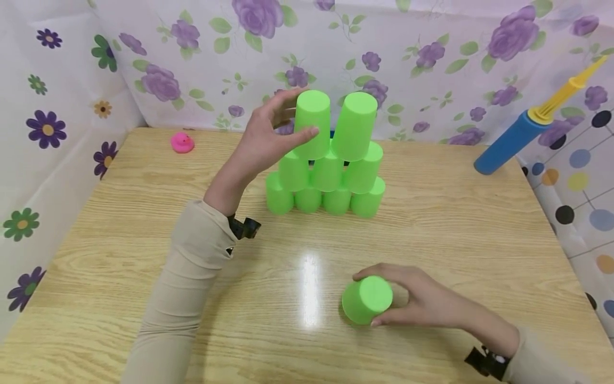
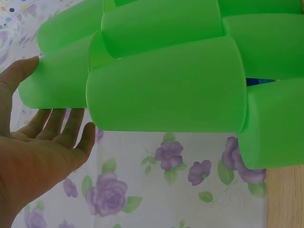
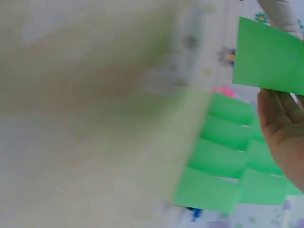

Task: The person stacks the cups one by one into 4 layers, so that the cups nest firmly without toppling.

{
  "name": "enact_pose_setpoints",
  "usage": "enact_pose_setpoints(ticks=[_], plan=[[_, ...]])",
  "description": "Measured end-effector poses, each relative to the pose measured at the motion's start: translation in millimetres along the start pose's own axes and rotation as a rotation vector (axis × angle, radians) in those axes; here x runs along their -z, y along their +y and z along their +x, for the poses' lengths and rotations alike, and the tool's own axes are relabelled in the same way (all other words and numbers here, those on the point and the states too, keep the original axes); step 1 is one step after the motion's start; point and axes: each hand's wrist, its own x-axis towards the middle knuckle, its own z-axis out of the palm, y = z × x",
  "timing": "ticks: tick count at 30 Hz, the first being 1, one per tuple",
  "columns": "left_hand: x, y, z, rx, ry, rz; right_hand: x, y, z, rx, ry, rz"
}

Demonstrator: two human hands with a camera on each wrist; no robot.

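Green plastic cups stand upside down in a stepped stack: several in the bottom row (image 1: 308, 199), three in the middle row (image 1: 328, 173), two on top. My left hand (image 1: 268, 130) grips the left top cup (image 1: 313, 109), thumb in front and fingers behind; in the left wrist view its fingers (image 2: 71, 130) lie along that cup. The right top cup (image 1: 356, 125) stands close beside it. Nearer the front, my right hand (image 1: 427, 298) holds another green cup (image 1: 368, 300) between thumb and fingers, base up and slightly tilted.
A pink toy duck (image 1: 182, 142) sits at the table's back left. At the back right a blue and yellow hand pump (image 1: 510, 138) leans against the cloth. Floral cloth (image 1: 192, 69) hangs along the back edge of the wooden table (image 1: 455, 224). Something dark blue shows behind the stack.
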Motion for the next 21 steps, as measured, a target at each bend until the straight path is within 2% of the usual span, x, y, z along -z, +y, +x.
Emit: enact_pose_setpoints(ticks=[4,10,12,15,18,21], plan=[[0.5,-2.1,0.7,-0.007,-0.011,0.003,31.9,-25.8,12.1,0.038,0.082,0.037],[2.6,-2.2,1.4,-0.009,-0.017,0.012,72.5,-56.5,33.5,0.1,0.2,-0.019],[3.1,-1.7,1.2,-0.004,-0.019,0.011,82.3,-62.5,42.4,0.139,0.238,-0.011],[3.5,-1.5,1.4,-0.002,-0.021,0.007,96.3,-68.7,60.5,0.25,0.309,0.052],[3.2,-2.3,2.3,-0.006,-0.023,0.009,111.3,-74.0,79.4,0.324,0.378,0.096],[2.2,-4.0,2.7,-0.008,-0.017,-0.002,126.6,-79.1,96.3,0.338,0.445,0.112]])
